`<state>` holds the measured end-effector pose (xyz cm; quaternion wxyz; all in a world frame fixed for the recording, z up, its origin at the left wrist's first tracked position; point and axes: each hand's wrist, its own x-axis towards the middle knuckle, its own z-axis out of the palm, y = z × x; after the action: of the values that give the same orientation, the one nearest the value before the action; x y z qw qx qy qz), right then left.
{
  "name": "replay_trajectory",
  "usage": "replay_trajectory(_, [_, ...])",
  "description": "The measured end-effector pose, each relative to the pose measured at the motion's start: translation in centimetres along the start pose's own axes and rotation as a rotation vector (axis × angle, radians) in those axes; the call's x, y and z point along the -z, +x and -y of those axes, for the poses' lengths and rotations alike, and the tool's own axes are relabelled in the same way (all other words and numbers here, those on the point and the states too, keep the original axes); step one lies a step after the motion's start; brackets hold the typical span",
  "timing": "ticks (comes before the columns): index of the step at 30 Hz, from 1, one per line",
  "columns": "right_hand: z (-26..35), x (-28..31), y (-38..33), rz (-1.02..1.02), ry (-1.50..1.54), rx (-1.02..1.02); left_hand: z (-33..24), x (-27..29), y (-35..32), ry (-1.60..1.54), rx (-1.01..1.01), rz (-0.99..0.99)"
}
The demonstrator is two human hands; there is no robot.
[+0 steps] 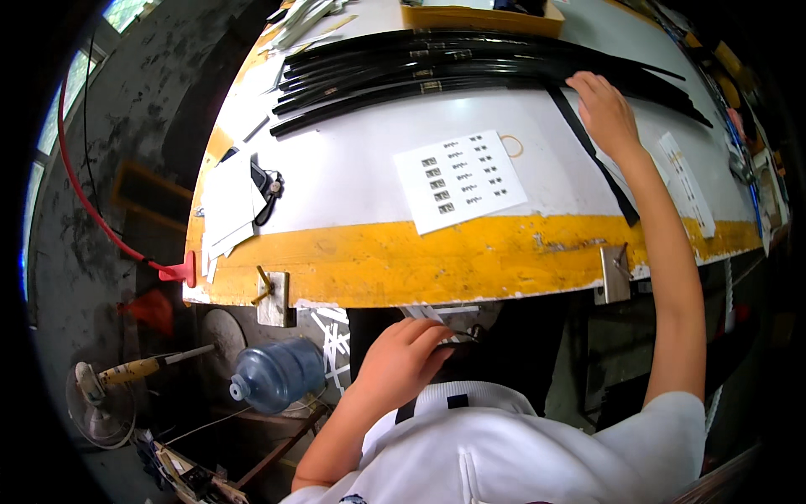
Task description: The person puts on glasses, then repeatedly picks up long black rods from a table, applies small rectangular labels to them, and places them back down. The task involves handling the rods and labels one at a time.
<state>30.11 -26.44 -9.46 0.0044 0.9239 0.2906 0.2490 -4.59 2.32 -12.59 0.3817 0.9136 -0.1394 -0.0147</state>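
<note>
My right hand (606, 113) reaches over the table to the near side of several long black glossy strips (369, 74). Its fingers are loosely bent and nothing shows in them; whether the fingertips touch the strips I cannot tell. A flat black strip (588, 144) runs from beneath the bundle towards the front edge, just left of my right forearm. My left hand (403, 359) is held low in front of my body, below the table edge. Its fingers are curled closed around something dark and thin, mostly hidden. A white sheet with printed labels (462, 181) lies mid-table, by a tan rubber band (513, 146).
White papers (227, 202) and a black corded item (269, 197) lie at left. A yellow box (483, 18) stands at the back. Metal clamps (274, 301) (615, 275) grip the front edge. A blue water bottle (277, 374) and a fan (101, 403) are below left.
</note>
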Motion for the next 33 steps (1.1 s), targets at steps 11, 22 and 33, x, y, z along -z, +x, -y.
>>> replay_trajectory(11, [-3.3, -10.7, 12.5, 0.19, -0.203, -0.035, 2.8, 4.6, -0.7, -0.049, 0.057, -0.187])
replay_trajectory(22, [-3.8, -9.6, 12.0, 0.132, -0.245, 0.133, 2.4, 5.4, 2.7, -0.018, -0.078, -0.221])
replay_trajectory(33, [-6.0, 3.0, 2.1, 0.045, -0.485, 0.097, 1.7, 7.8, 0.6, 0.602, -0.017, -0.799])
